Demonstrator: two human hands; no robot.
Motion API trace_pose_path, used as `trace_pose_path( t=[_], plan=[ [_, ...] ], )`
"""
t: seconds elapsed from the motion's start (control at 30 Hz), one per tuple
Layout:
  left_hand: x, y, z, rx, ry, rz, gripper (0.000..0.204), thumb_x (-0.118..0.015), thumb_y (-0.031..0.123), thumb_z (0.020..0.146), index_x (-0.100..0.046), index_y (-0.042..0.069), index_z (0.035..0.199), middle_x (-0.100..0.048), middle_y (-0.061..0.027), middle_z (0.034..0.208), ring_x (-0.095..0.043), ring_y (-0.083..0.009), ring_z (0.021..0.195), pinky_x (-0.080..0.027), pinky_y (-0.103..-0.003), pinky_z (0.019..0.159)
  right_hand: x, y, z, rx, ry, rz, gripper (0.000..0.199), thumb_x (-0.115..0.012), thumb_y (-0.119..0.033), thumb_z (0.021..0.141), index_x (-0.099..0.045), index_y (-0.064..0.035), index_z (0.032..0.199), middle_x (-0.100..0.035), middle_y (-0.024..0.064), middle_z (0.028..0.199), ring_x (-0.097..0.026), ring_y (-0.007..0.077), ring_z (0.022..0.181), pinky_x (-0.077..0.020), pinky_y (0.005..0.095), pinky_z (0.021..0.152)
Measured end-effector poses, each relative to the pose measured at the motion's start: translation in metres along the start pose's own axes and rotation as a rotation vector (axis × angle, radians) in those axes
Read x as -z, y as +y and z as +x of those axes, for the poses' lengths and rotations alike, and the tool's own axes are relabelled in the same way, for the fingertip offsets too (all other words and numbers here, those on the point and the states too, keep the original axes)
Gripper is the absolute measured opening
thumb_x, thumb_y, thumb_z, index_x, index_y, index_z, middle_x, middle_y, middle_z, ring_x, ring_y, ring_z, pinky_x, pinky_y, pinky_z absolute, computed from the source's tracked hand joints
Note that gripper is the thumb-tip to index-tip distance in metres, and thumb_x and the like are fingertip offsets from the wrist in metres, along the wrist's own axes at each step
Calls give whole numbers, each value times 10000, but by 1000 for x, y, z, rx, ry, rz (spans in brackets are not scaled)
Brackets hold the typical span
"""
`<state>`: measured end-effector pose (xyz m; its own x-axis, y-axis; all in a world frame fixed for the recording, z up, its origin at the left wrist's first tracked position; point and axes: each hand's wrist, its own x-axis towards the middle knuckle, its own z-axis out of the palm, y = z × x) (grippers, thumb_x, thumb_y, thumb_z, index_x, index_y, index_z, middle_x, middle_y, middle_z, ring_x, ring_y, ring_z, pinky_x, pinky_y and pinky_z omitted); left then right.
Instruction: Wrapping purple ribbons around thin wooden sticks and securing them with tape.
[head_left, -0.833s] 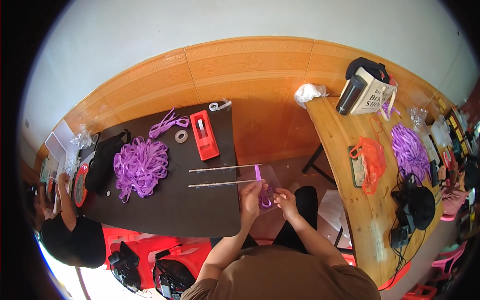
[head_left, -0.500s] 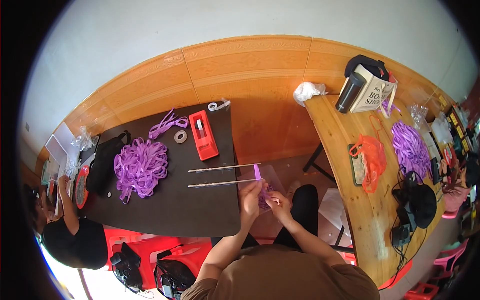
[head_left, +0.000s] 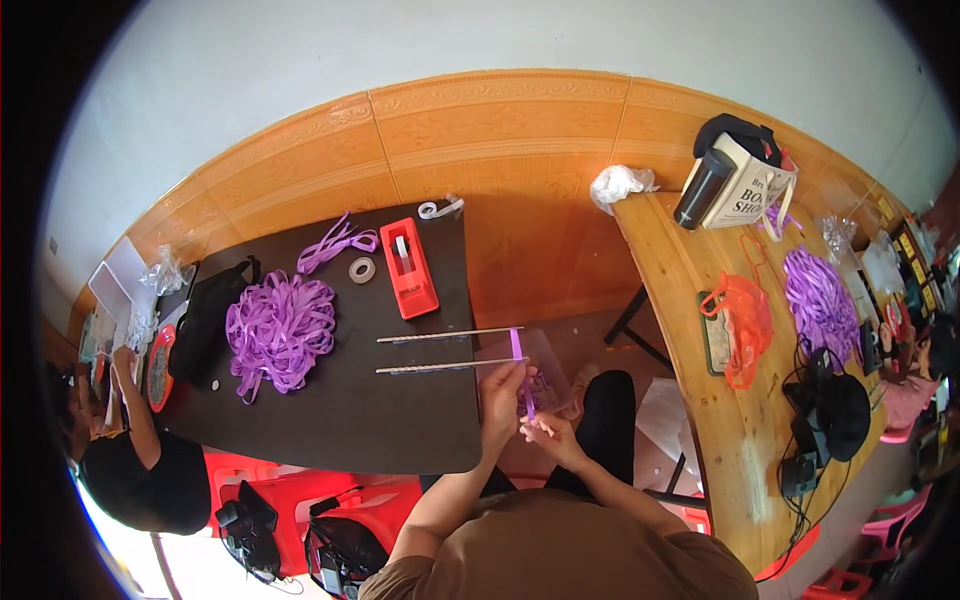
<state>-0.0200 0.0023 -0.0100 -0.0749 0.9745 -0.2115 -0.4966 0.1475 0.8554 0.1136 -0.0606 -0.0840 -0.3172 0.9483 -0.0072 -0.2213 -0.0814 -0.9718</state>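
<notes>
Sitting far off to the left of the hands, another person in a dark top (head_left: 140,470) bends over the end of the dark rectangular surface (head_left: 330,420), their own work too small to make out. Nearer, but well left of the hands, lies a loose heap of purple ribbon (head_left: 278,328). Beyond it are a small roll of tape (head_left: 361,269) and a red tape dispenser (head_left: 408,268).

Two thin metal rods (head_left: 450,350) lie parallel, long axes running left to right, their right ends reaching past the surface edge to a point just above the left hand (head_left: 502,398). A purple ribbon strip (head_left: 521,370) crosses the rod tips at right angles and runs down between the hands.

Left hand closed, pinching the ribbon just below the rods; it is the nearer hand to the rod tips. Right hand (head_left: 550,435) sits just below and right of it, fingers curled at the ribbon's lower end; whether it truly grips the strip cannot be told. A clear sheet (head_left: 552,362) seems to lie under the rod tips, edges hard to trace.

Right of the hands stands a long wooden surface (head_left: 690,330) carrying an orange plastic bag (head_left: 745,320) and a second pile of purple ribbon (head_left: 818,300). Its far end is cut off by the rim.
</notes>
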Motion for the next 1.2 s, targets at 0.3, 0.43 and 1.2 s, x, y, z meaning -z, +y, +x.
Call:
trace_pose_path(
  t=[0.3, 0.43, 1.2],
  plan=[
    [14, -6, -26, 22, -51, 33, 218, -587, 115, 941, -661, 0, 1111, -693, -63, 932, -628, -104, 840, -486, -236, 776, 2, -5, -13, -72, -203, 214, 312, -569, 2, 926, -576, -39, 1235, -659, 115, 967, -610, 172, 854, -508, 308, 766],
    [17, -11, -32, -3, -86, 76, 188, -598, 107, 933, -683, -6, 1056, -693, -70, 928, -633, -116, 871, -485, -237, 816, 0, 5, -17, 2, -205, 246, 371, -549, 38, 921, -545, -56, 1279, -662, 127, 978, -616, 180, 857, -510, 317, 767],
    [2, 5, -80, -55, -44, 168, 207, -522, 135, 985, -640, -4, 888, -619, -10, 772, -526, -63, 710, -404, -202, 665, 3, -115, 61, 1272, -63, -1329, 407, -628, -110, 632, -686, 2, 1019, -550, 85, 922, -537, 176, 657, -416, 292, 535]
  ],
)
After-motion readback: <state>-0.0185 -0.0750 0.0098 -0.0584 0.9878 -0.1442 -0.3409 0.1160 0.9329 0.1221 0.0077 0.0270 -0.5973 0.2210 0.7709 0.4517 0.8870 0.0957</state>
